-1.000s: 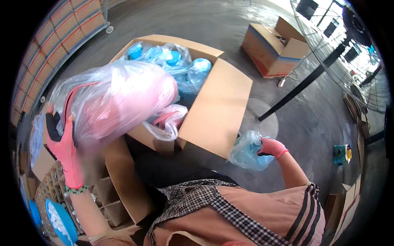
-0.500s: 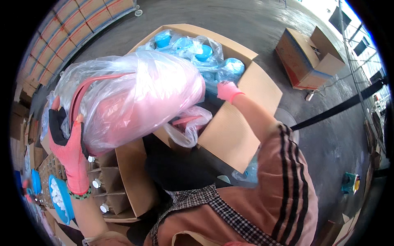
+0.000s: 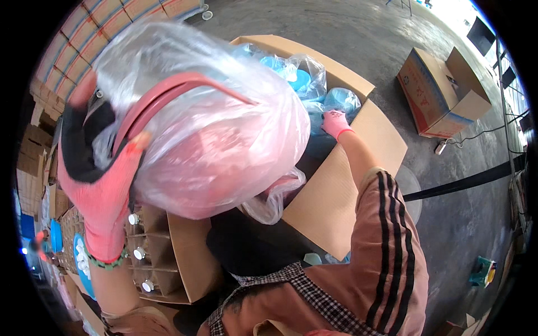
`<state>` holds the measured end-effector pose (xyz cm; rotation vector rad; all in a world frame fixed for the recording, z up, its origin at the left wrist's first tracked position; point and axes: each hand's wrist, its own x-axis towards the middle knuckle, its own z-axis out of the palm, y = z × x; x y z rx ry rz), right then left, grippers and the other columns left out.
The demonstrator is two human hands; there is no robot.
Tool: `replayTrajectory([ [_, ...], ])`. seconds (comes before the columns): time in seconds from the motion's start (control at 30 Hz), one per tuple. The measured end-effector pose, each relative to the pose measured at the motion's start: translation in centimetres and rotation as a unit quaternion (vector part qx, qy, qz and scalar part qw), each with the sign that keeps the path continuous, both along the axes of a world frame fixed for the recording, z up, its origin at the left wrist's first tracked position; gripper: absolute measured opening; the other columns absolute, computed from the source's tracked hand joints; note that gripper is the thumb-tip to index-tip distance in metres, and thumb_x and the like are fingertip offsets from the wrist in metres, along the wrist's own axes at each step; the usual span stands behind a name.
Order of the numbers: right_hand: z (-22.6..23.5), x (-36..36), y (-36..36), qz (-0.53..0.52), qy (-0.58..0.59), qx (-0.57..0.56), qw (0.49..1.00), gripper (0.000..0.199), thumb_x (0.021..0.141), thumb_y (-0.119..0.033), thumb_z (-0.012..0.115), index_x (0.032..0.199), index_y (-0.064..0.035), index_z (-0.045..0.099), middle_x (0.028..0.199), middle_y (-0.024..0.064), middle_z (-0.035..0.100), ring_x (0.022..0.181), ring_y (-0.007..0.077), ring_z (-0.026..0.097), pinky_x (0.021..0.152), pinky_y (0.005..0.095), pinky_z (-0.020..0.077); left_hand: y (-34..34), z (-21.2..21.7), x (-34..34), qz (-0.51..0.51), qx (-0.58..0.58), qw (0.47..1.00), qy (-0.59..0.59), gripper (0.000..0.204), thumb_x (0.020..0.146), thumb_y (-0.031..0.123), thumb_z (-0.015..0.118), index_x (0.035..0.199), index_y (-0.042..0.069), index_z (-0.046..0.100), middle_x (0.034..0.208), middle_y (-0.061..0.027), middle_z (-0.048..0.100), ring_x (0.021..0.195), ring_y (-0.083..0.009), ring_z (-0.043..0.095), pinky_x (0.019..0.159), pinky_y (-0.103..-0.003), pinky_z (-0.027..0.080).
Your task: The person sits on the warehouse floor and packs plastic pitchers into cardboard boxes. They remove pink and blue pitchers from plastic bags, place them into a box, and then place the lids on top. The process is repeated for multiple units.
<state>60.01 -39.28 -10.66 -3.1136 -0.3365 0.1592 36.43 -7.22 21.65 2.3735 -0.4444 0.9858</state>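
A large bundle of pink plastic ware [image 3: 218, 157] in clear plastic film is raised before me, a curved dark-pink handle [image 3: 168, 92] running along its side. My left hand [image 3: 103, 173], in a pink and black glove, is closed round the handle end of the bundle. Over the open carton [image 3: 342, 196], my pink-gloved right hand [image 3: 336, 124] has its fingers curled down beside film-wrapped light-blue plastic containers [image 3: 342, 99]; what they grip is hidden. A smaller film-wrapped pink piece [image 3: 280, 193] shows at the carton's near side, below the bundle.
A divided carton [image 3: 193, 257] with white-capped bottles [image 3: 140, 253] stands at my near left, by a blue basin [image 3: 84, 269] of white caps. Another open carton [image 3: 437, 95] sits on the floor at far right. Stacked cartons [image 3: 84, 33] fill the far left. A black strap [image 3: 465, 182] crosses at right.
My left hand has lifted the pink bundle, which looks larger and has swung its handle side toward me. My right hand stays at the blue containers. The whole view has shifted slightly.
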Motion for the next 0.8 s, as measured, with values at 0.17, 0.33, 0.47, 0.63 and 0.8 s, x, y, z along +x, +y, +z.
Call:
replayTrajectory([
  [0.17,-4.0,0.4,0.3,0.126,0.202,-0.117,0.964,0.051,0.062,-0.034,0.067,0.105,-0.0081,0.055,0.103,0.0125,0.055,0.098,0.0276,0.05,0.086,0.0341,0.0395,-2.3,0.4,3.9,-0.077,-0.028,0.996,0.024,0.063,0.065,0.004,0.063,0.122,-0.001,0.036,0.101,-0.0118,0.054,0.091,-0.0145,0.051,0.083,-0.025,0.038],
  [0.33,-7.8,1.3,1.6,0.064,0.175,-0.063,0.981,0.038,0.067,-0.027,0.061,0.096,-0.0039,0.057,0.098,0.0167,0.056,0.091,0.0287,0.054,0.08,0.0362,0.0427,-2.7,-0.5,3.5,-0.07,-0.007,0.997,0.01,0.059,0.061,0.002,0.066,0.116,0.0,0.044,0.108,-0.0062,0.051,0.089,-0.0129,0.052,0.08,-0.024,0.04],
  [0.47,-7.1,3.0,0.8,-0.052,0.007,0.083,0.995,0.028,0.07,-0.021,0.057,0.09,-0.0005,0.059,0.093,0.02,0.058,0.085,0.0296,0.057,0.075,0.038,0.0453,-2.3,-0.9,3.3,-0.096,-0.044,0.994,0.015,0.06,0.06,0.001,0.065,0.116,0.0,0.044,0.111,-0.0081,0.05,0.09,-0.0134,0.051,0.08,-0.025,0.041],
  [0.63,-9.1,6.1,-6.9,-0.343,-0.175,0.664,0.641,0.031,0.072,-0.021,0.055,0.092,0.0022,0.057,0.084,0.0168,0.061,0.077,0.0267,0.058,0.069,0.0352,0.044,-4.1,-0.6,6.8,-0.216,-0.113,0.969,0.036,0.065,0.062,0.002,0.066,0.121,0.0,0.039,0.108,-0.0077,0.052,0.097,-0.0139,0.049,0.083,-0.025,0.039],
  [0.8,-5.0,5.4,-0.8,-0.384,-0.121,0.646,0.649,0.036,0.072,-0.022,0.056,0.098,0.0014,0.051,0.091,0.016,0.055,0.083,0.0263,0.054,0.073,0.0356,0.0414,-5.0,-4.2,12.7,-0.162,-0.049,0.985,0.03,0.048,0.065,0.008,0.063,0.11,0.006,0.049,0.082,-0.0084,0.059,0.074,-0.0105,0.054,0.069,-0.025,0.043],
])
